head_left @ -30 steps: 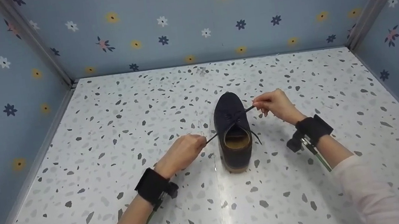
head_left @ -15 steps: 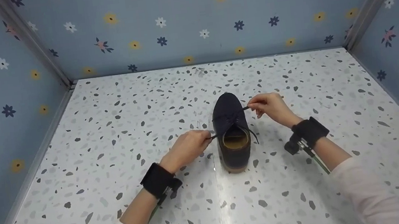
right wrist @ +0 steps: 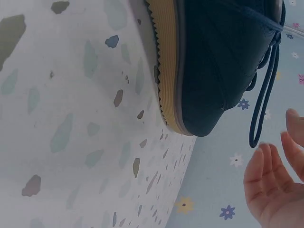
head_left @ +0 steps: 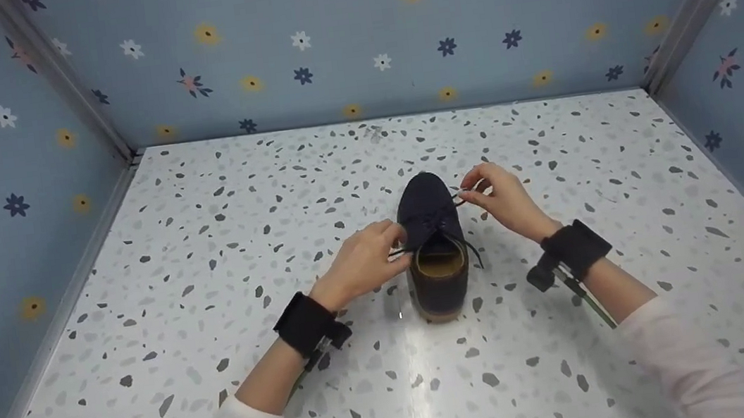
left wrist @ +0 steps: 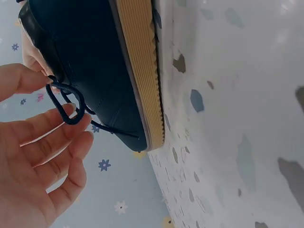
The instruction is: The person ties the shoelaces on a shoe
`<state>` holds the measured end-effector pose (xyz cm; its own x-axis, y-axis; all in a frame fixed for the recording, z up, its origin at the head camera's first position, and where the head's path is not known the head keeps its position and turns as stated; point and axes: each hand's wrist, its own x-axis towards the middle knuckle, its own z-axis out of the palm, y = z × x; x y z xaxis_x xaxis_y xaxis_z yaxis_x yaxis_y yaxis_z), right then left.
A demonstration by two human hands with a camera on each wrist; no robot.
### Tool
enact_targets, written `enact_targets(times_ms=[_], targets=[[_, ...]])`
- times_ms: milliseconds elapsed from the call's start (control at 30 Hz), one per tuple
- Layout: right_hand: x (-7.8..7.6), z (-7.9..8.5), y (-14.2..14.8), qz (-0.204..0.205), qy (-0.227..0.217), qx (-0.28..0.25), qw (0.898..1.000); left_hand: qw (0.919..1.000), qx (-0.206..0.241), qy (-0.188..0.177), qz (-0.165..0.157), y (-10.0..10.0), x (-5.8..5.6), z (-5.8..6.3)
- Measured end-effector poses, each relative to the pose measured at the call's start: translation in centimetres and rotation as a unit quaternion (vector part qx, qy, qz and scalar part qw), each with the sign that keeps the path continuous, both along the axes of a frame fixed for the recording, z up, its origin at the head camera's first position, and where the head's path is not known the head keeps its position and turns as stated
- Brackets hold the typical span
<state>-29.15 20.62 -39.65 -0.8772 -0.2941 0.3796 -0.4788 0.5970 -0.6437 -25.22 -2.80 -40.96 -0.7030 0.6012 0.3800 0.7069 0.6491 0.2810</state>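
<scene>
A dark navy lace-up shoe (head_left: 440, 293) with a tan ribbed sole stands on the speckled surface, toe pointing away. My left hand (head_left: 367, 259) is at its left side, thumb and fingers spread apart. In the left wrist view, a shoelace loop (left wrist: 71, 121) lies between them, its top at the thumb tip and its lower bend against the fingertips. My right hand (head_left: 502, 200) is beside the toe on the right, thumb parted from the fingers. Another lace loop (right wrist: 253, 142) hangs just beyond its fingertips in the right wrist view. A loose lace end (head_left: 477, 256) trails on the shoe's right.
The white speckled surface (head_left: 201, 208) stretches around the shoe. Blue flowered panels (head_left: 337, 43) stand at the back and on both sides. Each wrist wears a black strap (head_left: 304, 324) with a small camera.
My left hand has moved in toward the shoe, and its thumb has parted from the fingers. The right hand has come slightly closer too, its pinch on the lace loosened.
</scene>
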Motion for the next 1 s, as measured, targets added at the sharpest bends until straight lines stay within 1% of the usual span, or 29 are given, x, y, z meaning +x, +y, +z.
enact_targets(times_ms=[133, 233, 300, 367, 467, 567, 633, 667, 700, 733, 767, 800, 867, 933, 1000], targets=[[0.2, 0.1, -0.4, 0.022, -0.013, 0.01, 1.0, 0.9985, 0.02, -0.024, 0.044, 1.7, -0.6, 0.6], [0.2, 0.0, -0.5, 0.026, -0.022, 0.015, 0.999, 0.9961, 0.03, -0.043, 0.07, 3.0, -1.1, 1.0], [0.1, -0.1, -0.5, 0.029, -0.023, 0.012, 0.999, 0.9947, 0.029, -0.052, 0.084, 3.9, -1.4, 1.1], [0.0, -0.1, -0.4, 0.039, -0.022, -0.002, 0.999, 0.9929, 0.02, -0.059, 0.102, 4.6, -1.6, 1.2], [-0.3, 0.0, -0.2, 0.073, -0.015, -0.008, 0.997, 0.9889, -0.001, -0.065, 0.133, 5.6, -1.7, 1.3], [-0.6, 0.0, -0.1, 0.114, 0.0, 0.011, 0.993, 0.985, -0.022, -0.057, 0.161, 6.3, -1.7, 1.3], [-1.0, -0.2, 0.0, 0.144, 0.002, 0.031, 0.989, 0.9826, -0.03, -0.047, 0.177, 6.7, -1.7, 1.3], [-1.7, -0.9, 0.3, 0.165, 0.003, 0.036, 0.986, 0.981, -0.034, -0.045, 0.185, 6.8, -1.6, 1.4], [-2.1, -1.3, 0.4, 0.178, -0.004, 0.042, 0.983, 0.9796, -0.036, -0.046, 0.193, 6.9, -1.6, 1.4], [-3.0, -2.2, 0.7, 0.192, -0.008, 0.046, 0.98, 0.9782, -0.036, -0.048, 0.199, 7.0, -1.5, 1.4], [-3.9, -3.2, 1.0, 0.201, -0.011, 0.055, 0.978, 0.9768, -0.036, -0.052, 0.205, 7.0, -1.5, 1.4], [-3.8, -3.1, 0.9, 0.212, -0.019, 0.054, 0.976, 0.9755, -0.037, -0.056, 0.21, 7.0, -1.4, 1.5], [-5.3, -4.8, 1.3, 0.221, -0.022, 0.063, 0.973, 0.974, -0.032, -0.064, 0.215, 7.1, -1.3, 1.5], [-5.5, -5.1, 1.2, 0.218, -0.027, 0.08, 0.972, 0.9745, -0.019, -0.071, 0.212, 7.0, -1.1, 1.6], [-5.2, -4.8, 0.9, 0.225, -0.028, 0.095, 0.969, 0.9761, -0.007, -0.071, 0.205, 6.9, -1.0, 1.7]])
